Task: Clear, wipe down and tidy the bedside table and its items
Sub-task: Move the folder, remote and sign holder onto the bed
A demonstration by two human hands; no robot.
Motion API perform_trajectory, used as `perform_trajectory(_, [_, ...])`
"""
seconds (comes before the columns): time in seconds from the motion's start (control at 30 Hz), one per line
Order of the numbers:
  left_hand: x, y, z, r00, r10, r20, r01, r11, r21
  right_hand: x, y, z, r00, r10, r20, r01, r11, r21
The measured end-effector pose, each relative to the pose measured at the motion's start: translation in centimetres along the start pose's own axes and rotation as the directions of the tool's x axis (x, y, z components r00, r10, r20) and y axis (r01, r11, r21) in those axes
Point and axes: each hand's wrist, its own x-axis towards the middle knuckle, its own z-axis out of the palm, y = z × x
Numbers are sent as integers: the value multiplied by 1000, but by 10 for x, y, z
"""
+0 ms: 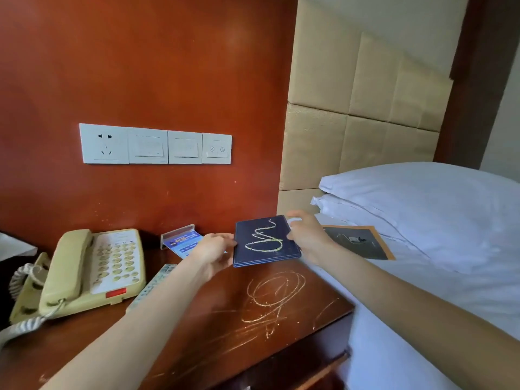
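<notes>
Scratchy yellow scribbles mark the near part of the bedside table [197, 327] – I take that table as my landmark. Just above its back right corner I hold a dark blue pad [266, 241], lifted clear of the wood and tilted, with a yellow squiggle across its face. My left hand [213, 250] pinches its left edge; my right hand [305, 237] grips its right edge, with something small and white under the fingers that I cannot make out. On the left side of the table sits a cream telephone [92, 270], and a remote control [153, 287] lies beside it, partly under my left forearm. At the back of the table stands a clear card holder [180, 239] with a blue card. Right of the table, on the bed [422, 305], lies a dark booklet [360, 242] with an orange border – near the pillows [422, 201]
</notes>
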Motion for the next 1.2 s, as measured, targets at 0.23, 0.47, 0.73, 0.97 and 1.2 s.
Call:
perform_trajectory(0.23, [31,-3,51,995,102,0,-102,994,39,29,18,-47,996,-88,34,85,992,92])
perform_trajectory(0.47, [70,-17,119,996,91,23,-94,987,133,61,54,-110,997,-65,-34,69,987,144])
perform_trajectory(0.73, [104,-24,201,995,41,92,-61,971,232,96,90,-186,985,-71,-154,107,964,242])
perform_trajectory(0.97, [129,-39,253,997,2,76,-20,973,228,125,117,-220,969,30,-247,11,987,161])
perform_trajectory(1.2, [149,-61,252,994,106,0,-99,931,351,140,129,-220,973,52,-225,-60,998,-29])
